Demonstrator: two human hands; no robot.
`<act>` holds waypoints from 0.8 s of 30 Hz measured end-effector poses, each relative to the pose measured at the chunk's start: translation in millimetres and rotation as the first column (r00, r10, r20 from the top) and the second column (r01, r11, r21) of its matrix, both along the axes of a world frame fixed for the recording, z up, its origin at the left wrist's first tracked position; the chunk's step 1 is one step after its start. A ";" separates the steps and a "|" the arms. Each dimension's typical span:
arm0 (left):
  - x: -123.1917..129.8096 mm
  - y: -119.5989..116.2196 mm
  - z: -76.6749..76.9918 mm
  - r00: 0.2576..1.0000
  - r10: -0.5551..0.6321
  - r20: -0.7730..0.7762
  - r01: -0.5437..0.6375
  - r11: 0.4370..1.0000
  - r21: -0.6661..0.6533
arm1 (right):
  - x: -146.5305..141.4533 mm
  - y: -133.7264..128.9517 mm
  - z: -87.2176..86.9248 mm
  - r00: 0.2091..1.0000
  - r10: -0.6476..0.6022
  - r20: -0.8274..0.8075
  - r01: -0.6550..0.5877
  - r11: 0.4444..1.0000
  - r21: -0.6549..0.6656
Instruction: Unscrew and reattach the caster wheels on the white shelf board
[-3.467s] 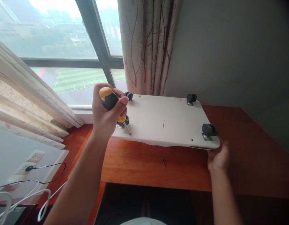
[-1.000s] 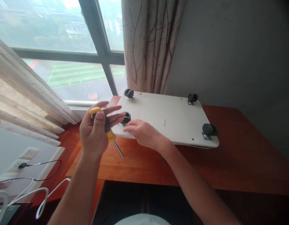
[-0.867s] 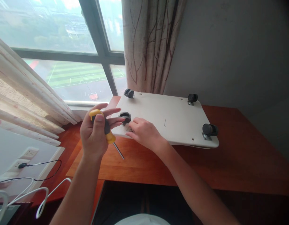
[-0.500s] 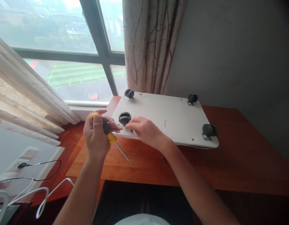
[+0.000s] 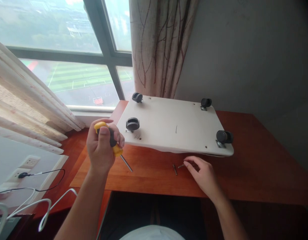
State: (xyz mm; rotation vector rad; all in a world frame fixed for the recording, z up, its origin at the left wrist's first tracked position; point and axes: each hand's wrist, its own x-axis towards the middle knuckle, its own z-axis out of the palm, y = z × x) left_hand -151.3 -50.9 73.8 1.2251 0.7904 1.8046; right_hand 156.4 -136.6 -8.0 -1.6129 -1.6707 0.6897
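Observation:
My left hand (image 5: pixel 104 145) is wrapped round the yellow and black handle of a screwdriver (image 5: pixel 117 149), its metal shaft slanting down to the right. Between the thumb and finger of my right hand (image 5: pixel 201 171) is a small metal bolt (image 5: pixel 181 165), low over the table. A second bolt (image 5: pixel 174 169) lies on the wood just left of it. Behind my hands, a white board (image 5: pixel 164 123) rests on the table with black casters on its upper face. The near left caster (image 5: pixel 132 124) stands close to a small hole.
The reddish wooden table (image 5: pixel 149 176) runs under the board to the right. A window (image 5: pixel 81 80) and curtains (image 5: pixel 159 50) are behind. At the left are a wall socket (image 5: pixel 31 162) and white cables (image 5: pixel 45 213).
My right hand has moved from the near left caster to the right and toward me, now with a bolt in its fingers. My left hand has drawn slightly back from the board with the screwdriver.

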 end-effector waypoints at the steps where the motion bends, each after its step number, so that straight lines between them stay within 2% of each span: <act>1: 0.9 -0.4 0.1 1.000 0.006 0.008 -0.005 1.000 -0.014 | 4.1 -2.6 -7.7 1.000 -0.020 0.012 0.020 1.000 -0.009; 4: 3.5 -1.8 0.0 1.000 0.003 0.015 -0.002 1.000 -0.019 | 5.5 -5.0 -21.8 0.999 -0.042 0.024 0.042 0.999 -0.014; 7: 4.9 -3.9 0.3 1.000 -0.002 0.006 0.002 1.000 -0.007 | -1.9 -4.5 -27.8 1.000 -0.015 0.022 0.015 1.000 0.001; 15: 5.3 -8.4 5.5 0.999 0.032 -0.016 -0.032 0.999 -0.038 | -9.9 -11.2 -34.2 1.000 0.013 0.017 -0.015 0.997 0.077; 24: 9.2 -6.1 4.9 0.999 0.024 -0.023 -0.025 0.999 -0.021 | -14.3 -16.3 -39.5 0.991 -0.034 0.132 0.010 0.985 0.174</act>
